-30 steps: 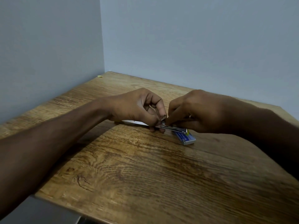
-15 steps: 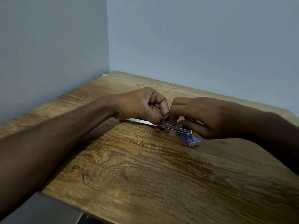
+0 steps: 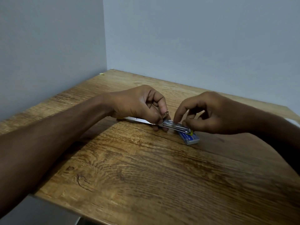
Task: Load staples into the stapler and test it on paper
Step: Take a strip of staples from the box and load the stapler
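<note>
Our left hand (image 3: 142, 104) pinches the opened stapler (image 3: 176, 125) steady so our right hand (image 3: 209, 112), fingers loosely curled and seemingly empty, can seat staples.

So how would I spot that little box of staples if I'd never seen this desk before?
Start at the wooden table in the corner of the grey walls and find the two hands meeting near its middle. Just below the right hand, under the tip of the metal stapler, lies the staple box. It is the only blue thing there, small, flat and rectangular.
</note>
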